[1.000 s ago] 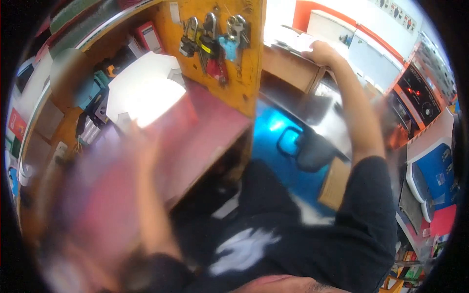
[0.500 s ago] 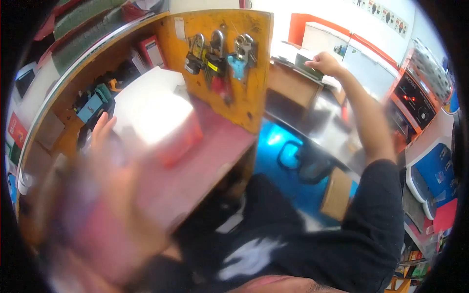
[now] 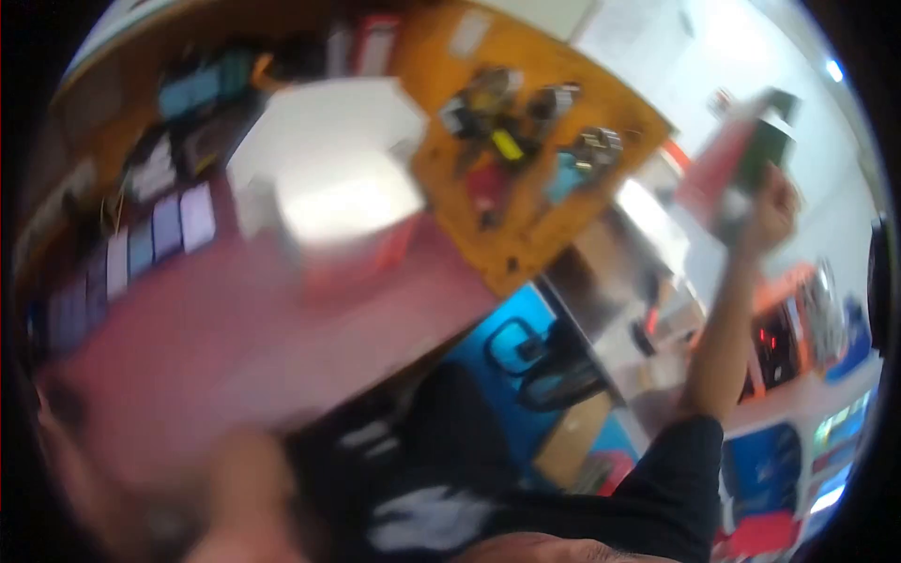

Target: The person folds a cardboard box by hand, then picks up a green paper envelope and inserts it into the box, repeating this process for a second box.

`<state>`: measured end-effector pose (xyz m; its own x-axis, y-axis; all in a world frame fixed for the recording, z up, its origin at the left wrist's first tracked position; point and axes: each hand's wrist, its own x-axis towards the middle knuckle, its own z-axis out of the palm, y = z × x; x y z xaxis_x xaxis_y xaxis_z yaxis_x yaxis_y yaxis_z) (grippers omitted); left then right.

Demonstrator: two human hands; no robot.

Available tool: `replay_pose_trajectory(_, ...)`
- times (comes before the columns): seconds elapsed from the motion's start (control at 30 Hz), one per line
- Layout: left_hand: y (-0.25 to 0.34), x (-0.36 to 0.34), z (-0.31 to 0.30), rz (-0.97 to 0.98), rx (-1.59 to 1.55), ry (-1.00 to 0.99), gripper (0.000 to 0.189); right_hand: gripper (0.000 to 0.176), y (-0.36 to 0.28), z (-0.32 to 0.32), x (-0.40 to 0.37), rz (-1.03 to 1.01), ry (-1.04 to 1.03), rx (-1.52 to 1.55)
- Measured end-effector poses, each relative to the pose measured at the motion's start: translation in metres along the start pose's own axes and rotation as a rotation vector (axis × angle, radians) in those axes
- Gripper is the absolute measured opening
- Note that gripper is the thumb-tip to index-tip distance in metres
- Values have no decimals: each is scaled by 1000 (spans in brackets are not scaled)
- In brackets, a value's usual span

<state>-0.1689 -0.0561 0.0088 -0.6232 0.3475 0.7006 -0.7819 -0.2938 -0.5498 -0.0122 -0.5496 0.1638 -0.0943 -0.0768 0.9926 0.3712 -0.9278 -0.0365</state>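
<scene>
My right hand (image 3: 774, 211) is raised at the upper right, its fingers closed on a flat dark green thing (image 3: 768, 155). A pinkish-red sheet-like part (image 3: 718, 169) shows beside it; blur hides what kind of thing this is. At the lower left my left hand (image 3: 249, 488) is smeared by motion over the near edge of the reddish counter (image 3: 375, 328), and its fingers cannot be made out. An open white box with red sides (image 3: 347, 197) sits on the counter, between my two hands.
Several padlocks (image 3: 488, 103) and keys hang on a yellow wooden panel (image 3: 516, 244). A row of flat, phone-like pieces (image 3: 141, 249) lies at the counter's left. An orange device with red lights (image 3: 779, 342) stands at right, and a dark chair-like object (image 3: 554, 371) is below the panel.
My right hand has risen and moved right, lifting the green thing from the far counter. My left hand has dropped back from beside the white box. The view has turned.
</scene>
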Motion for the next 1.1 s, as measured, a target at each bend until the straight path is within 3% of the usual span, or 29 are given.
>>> replay_pose_trajectory(0.03,5,-1,-1,28,19,1,43,19,27,-8,10,-131,-78,50)
replay_pose_trajectory(0.13,0,3,-4,66,-53,59,39,20,0,-7,2,-157,-264,-17)
replay_pose_trajectory(0.2,-2,13,-19,96,258,-71,36,18,-33,-7,-10,-253,-273,-137)
replay_pose_trajectory(0.27,3,22,-36,220,393,-91,35,17,-71,-12,-16,-324,-291,-348)
replay_pose_trajectory(0.33,-13,23,-29,222,440,-65,35,16,-112,-7,-26,-370,-334,-524)
replay_pose_trajectory(0.43,-13,20,-30,112,416,-83,35,10,-167,18,-33,-629,-332,-43)
replay_pose_trajectory(0.47,-10,20,-34,63,396,-104,34,9,-191,22,-31,-689,-423,52)
replay_pose_trajectory(0.53,-7,37,-49,-3,582,-527,34,10,-214,28,-31,-663,-575,167)
replay_pose_trajectory(0.6,5,62,-73,-107,614,-737,34,14,-227,34,-32,-676,-640,242)
replay_pose_trajectory(0.67,10,71,-89,-157,523,-672,36,19,-232,37,-29,-751,-616,247)
replay_pose_trajectory(0.8,-45,35,-59,0,483,-420,41,23,-238,40,-23,-842,-625,228)
replay_pose_trajectory(0.9,-65,22,-71,-119,566,-380,45,24,-243,46,-15,-911,-702,334)
replay_pose_trajectory(0.93,-75,13,-75,-15,726,-289,56,24,-247,51,-13,-948,-756,410)
replay_pose_trajectory(0.97,-75,10,-76,-53,795,-395,57,25,-256,54,-12,-978,-833,474)
replay_pose_trajectory(1.1,-44,8,-18,-576,824,-1184,74,13,-307,61,-27,-1061,-1274,570)
